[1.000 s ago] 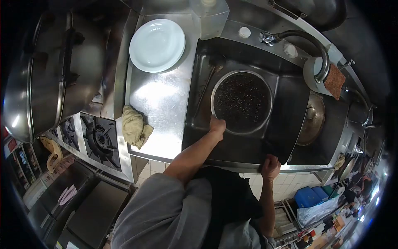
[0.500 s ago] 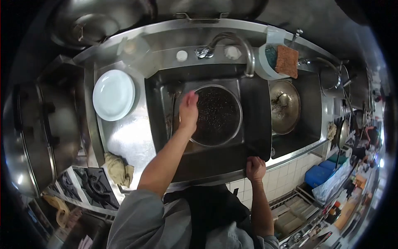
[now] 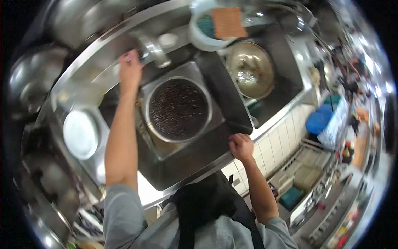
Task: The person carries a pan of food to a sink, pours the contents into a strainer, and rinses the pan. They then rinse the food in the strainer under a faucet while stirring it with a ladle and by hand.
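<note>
One view only, from your head, and it is motion-blurred. Your left hand (image 3: 130, 68) reaches to the back ledge of the sink (image 3: 199, 157) and lies against the base of the tap (image 3: 152, 50); whether it grips a handle there I cannot tell. Your right hand (image 3: 241, 146) is clenched over the sink's front edge. Sitting in the basin between them is the round pan (image 3: 178, 108), its inside dark and speckled, with neither hand on it. No water shows running. By my judgement the pan is unwashed and the washing barely begun. A white plate (image 3: 81, 133) lies on the counter, and a sponge (image 3: 227, 21) sits in a holder behind.
</note>
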{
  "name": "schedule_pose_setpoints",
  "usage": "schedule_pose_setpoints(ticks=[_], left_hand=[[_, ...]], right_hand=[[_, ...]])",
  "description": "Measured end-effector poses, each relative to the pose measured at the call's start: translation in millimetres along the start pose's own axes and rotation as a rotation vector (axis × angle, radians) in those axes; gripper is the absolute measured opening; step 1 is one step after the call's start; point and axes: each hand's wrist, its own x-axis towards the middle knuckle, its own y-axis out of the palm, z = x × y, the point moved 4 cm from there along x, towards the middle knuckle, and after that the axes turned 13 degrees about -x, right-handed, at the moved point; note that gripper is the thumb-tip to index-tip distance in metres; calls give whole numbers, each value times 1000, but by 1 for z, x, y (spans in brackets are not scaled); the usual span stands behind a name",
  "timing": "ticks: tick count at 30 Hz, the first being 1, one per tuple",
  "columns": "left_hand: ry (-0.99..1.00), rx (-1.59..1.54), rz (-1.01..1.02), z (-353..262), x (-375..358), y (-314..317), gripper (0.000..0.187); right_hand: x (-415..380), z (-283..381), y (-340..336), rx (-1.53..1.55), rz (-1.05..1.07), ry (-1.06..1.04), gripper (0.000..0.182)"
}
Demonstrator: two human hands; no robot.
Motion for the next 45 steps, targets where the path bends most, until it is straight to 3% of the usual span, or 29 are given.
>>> schedule_pose_setpoints(ticks=[2, 6, 8, 9, 11, 13, 15, 17, 19, 21, 24, 25, 27, 29, 30, 31, 33, 34, 36, 37, 39, 41, 42, 45], left_hand=[[69, 169, -41, -7, 2, -3, 60], [39, 145, -33, 3, 21, -6, 54], [-405, -264, -17, 24, 28, -2, 51], [-401, -265, -18, 26, 33, -4, 51], [-643, -423, 29, 22, 32, -6, 53], [-679, -452, 59, 18, 23, -8, 55], [-686, -1019, 91, 19, -1, 0, 53], [-683, -1232, 352, 28, -33, 11, 50], [-696, -1024, 362, 14, -64, 35, 46], [-640, -759, 433, -40, -100, 53, 30], [-391, -637, 485, -54, -114, 71, 24], [-313, -544, 474, -66, -118, 74, 23], [-278, -597, 456, -72, -131, 78, 21], [94, -213, 423, -81, -138, 72, 22], [217, -99, 322, -86, -147, 67, 25], [219, -83, 280, -92, -157, 62, 23], [540, -95, 168, -82, -164, 59, 30], [539, -103, 179, -77, -167, 60, 30], [548, -33, -93, -73, -173, 49, 42], [200, -348, 253, -77, -170, 41, 54], [-57, -871, 166, -62, -165, 44, 48], [-441, -1109, 88, -45, -154, 48, 50], [-438, -1231, 189, -40, -141, 48, 49], [-467, -1034, 207, -36, -117, 44, 40]], right_hand=[[0, -1, 1, -16, 33, 29, 6], [1, 2, 1, -22, 68, 60, 5], [1, 2, 1, -24, 55, 68, 5], [2, 2, 0, -32, 49, 68, 5], [1, 1, 2, -28, 42, 66, 5], [1, 2, 1, -19, 38, 60, 6], [2, 2, 1, -42, 80, 51, 7], [3, -1, 5, -24, 104, 64, 9], [11, -3, 7, 72, 179, 142, 14], [18, -21, 38, 483, 228, 351, 16], [75, 16, 15, 485, 116, 84, 14], [94, 35, 4, 562, 177, 125, 14], [133, 73, -21, 538, 153, -16, 16], [165, 102, -38, 570, 256, -16, 18], [178, 118, -49, 603, 318, 8, 21], [191, 132, -58, 582, 201, -120, 24], [214, 145, -61, 539, 90, -283, 27], [220, 156, -63, 636, 127, -289, 28], [235, 170, -57, 726, 204, -282, 30], [239, 171, -46, 724, 248, -270, 32], [245, 191, -37, 858, 246, -298, 30], [238, 213, -62, 455, -85, -472, 24], [234, 217, -68, 454, -131, -478, 23], [221, 198, -86, 488, -193, -492, 25]])
